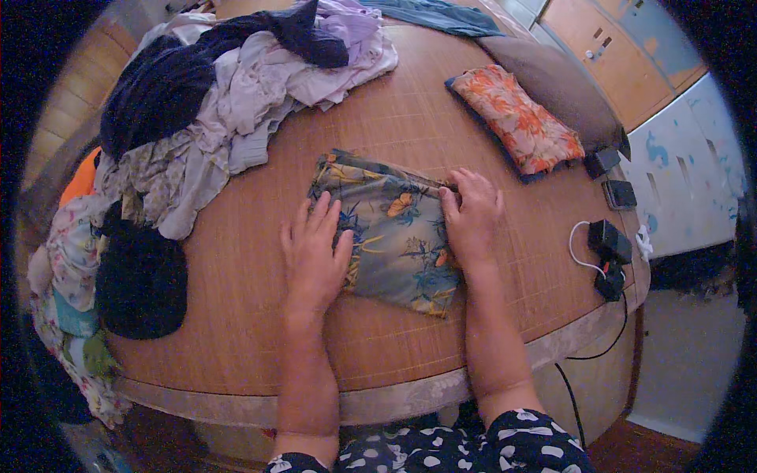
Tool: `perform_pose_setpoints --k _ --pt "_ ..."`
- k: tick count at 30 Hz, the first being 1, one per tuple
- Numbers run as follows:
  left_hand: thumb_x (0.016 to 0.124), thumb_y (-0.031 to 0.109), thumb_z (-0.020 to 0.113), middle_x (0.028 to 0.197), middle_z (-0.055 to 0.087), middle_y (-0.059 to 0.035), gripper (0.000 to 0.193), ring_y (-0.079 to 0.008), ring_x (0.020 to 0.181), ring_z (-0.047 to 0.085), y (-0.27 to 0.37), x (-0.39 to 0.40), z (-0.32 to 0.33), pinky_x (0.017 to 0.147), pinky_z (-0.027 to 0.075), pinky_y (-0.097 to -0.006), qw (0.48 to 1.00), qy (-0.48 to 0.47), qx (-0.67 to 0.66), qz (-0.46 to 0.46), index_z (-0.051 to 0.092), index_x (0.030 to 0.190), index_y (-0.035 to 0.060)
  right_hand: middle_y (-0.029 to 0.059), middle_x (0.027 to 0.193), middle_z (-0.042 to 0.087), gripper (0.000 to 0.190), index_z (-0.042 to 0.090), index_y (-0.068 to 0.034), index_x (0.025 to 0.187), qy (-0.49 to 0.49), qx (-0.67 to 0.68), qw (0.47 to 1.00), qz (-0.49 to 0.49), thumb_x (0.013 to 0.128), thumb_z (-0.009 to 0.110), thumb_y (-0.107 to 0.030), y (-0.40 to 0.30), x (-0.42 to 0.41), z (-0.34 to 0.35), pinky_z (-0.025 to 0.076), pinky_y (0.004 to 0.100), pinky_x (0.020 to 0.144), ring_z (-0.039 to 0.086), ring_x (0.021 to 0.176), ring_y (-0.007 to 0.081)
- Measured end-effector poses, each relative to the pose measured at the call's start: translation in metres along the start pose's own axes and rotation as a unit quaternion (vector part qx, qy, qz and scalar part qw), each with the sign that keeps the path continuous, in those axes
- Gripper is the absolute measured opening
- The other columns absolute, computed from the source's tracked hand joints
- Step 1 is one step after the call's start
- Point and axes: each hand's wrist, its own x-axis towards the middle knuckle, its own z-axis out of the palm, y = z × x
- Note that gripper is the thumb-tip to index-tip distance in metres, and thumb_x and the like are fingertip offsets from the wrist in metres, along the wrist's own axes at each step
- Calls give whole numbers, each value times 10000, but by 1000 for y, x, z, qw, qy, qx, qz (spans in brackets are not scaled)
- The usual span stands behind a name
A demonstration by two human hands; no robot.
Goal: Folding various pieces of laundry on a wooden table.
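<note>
A folded grey-green garment with butterflies and blue leaves lies flat on the bed mat in front of me. My left hand rests along its left edge, palm down, fingers apart. At the garment's upper right corner is my right hand, its thumb and curled fingers closed around the edge. Part of the garment's right side is hidden under that hand. Farther off to the right sits a folded cloth with orange flowers and a dark blue underside, apart from both hands.
Crumpled pale clothes and a dark garment are heaped at the upper left. Nearer on the left lies a black cloth. Black adapters with a white cable line the right edge, near a brown cushion. Blue cloth lies at the far end.
</note>
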Motion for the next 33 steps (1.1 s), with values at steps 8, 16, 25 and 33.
perform_pose_setpoints --k 8,16,25,33 --pt "894 264 686 1160 705 -96 238 -275 1104 608 1 0 -18 913 446 -460 992 99 -54 -48 760 1017 74 71 1221 663 257 713 -122 1086 -29 35 998 -32 862 709 -248 -6 2 -7 332 517 1102 546 1242 288" --pt "879 256 711 1036 734 -129 176 -305 974 671 10 2 -32 838 491 -417 955 30 -181 -232 785 924 103 60 1372 588 397 675 -185 1204 -165 81 947 -262 824 735 -284 -44 -18 -4 340 521 1115 507 1313 290" --pt "902 278 684 1498 498 -79 381 -338 1421 378 3 -1 -7 1182 222 -544 1000 11 -6 18 680 1248 119 98 1465 510 502 612 -190 1317 -236 92 921 -296 843 719 -316 -44 -19 -10 268 557 1163 412 1407 295" --pt "870 239 704 1269 646 -62 298 -296 1250 518 -2 1 -10 1026 380 -476 995 36 -81 -39 721 1137 108 92 1485 494 660 530 -136 1413 -199 27 959 -198 847 706 -427 -36 -16 -10 208 565 1183 384 1430 296"
